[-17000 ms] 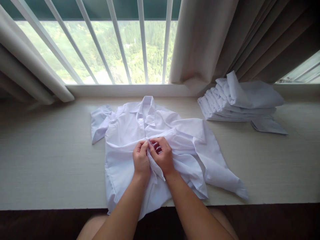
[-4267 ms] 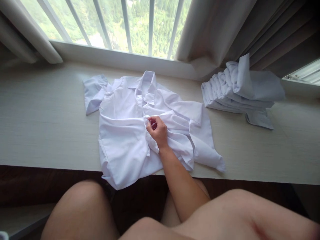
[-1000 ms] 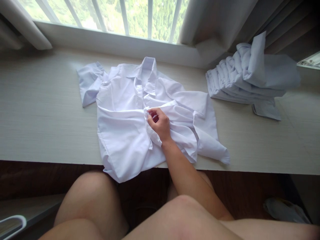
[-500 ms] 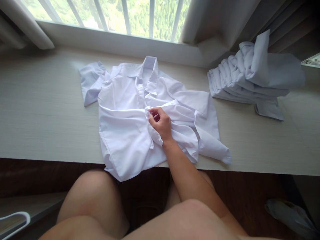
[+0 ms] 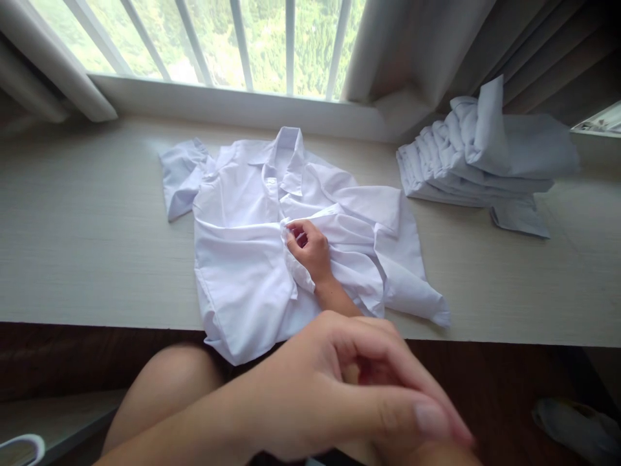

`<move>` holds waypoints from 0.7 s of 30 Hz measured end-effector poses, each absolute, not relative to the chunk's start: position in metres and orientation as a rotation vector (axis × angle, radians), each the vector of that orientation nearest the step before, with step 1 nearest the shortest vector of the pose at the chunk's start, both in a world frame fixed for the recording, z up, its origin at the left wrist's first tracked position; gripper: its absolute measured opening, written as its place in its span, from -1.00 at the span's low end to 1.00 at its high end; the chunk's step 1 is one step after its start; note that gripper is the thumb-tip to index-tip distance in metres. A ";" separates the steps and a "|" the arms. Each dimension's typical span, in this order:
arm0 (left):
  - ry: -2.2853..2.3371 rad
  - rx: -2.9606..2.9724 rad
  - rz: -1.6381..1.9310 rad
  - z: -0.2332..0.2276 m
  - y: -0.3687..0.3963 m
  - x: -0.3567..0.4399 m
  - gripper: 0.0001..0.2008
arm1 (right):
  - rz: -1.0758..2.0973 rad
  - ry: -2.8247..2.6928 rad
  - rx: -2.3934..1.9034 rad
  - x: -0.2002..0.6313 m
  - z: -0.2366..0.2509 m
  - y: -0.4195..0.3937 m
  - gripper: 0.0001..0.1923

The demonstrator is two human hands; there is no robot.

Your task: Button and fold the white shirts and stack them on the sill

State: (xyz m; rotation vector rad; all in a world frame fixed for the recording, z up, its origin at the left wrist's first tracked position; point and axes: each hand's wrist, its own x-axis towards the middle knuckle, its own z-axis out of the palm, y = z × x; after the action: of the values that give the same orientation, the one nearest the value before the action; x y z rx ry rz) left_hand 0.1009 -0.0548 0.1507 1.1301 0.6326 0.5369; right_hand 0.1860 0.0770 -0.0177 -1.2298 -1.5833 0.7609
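Observation:
A white short-sleeved collared shirt point(image 5: 242, 265) lies spread face up, wrinkled, its lower hem hanging over the table's front edge. My right hand point(image 5: 310, 249) pinches the front edge of the shirt near its middle, thumb against fingers. Close to the camera, my left hand point(image 5: 310, 382) crosses over my right forearm and hides much of it. Its fingers are curled and the thumb tip meets them beside that forearm; no cloth shows in it. Whether it touches the forearm, I cannot tell.
A pile of folded white garments point(image 5: 451, 155) stands at the back right of the pale table point(image 5: 87, 259). Behind are a barred window point(image 5: 233, 45) and grey curtains point(image 5: 402, 58). A white hanger point(image 5: 29, 443) shows at lower left, a plastic bag point(image 5: 572, 424) at lower right.
My left hand has come up into the foreground, across my right forearm. My right hand keeps its pinch on the shirt. The view has tilted slightly.

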 end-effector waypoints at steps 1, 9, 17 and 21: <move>0.666 1.123 0.553 0.143 -0.046 0.105 -0.77 | 0.764 -1.585 -1.222 0.186 -0.017 0.077 -0.85; 1.384 1.582 0.806 0.068 0.010 0.064 -0.88 | 0.803 -1.552 -1.255 0.186 -0.013 0.073 -0.83; 1.635 1.410 0.949 0.049 0.030 0.047 -0.81 | 0.823 -1.512 -1.229 0.184 -0.009 0.073 -0.85; 1.629 1.325 1.026 0.040 0.037 0.042 -0.74 | 0.826 -1.497 -1.215 0.183 -0.008 0.071 -0.85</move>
State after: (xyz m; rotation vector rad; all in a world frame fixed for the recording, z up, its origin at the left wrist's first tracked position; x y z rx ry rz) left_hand 0.0424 0.0375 0.0396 1.3245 1.6289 1.0257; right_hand 0.1833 0.0710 -0.0077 -1.2155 -1.4969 0.8255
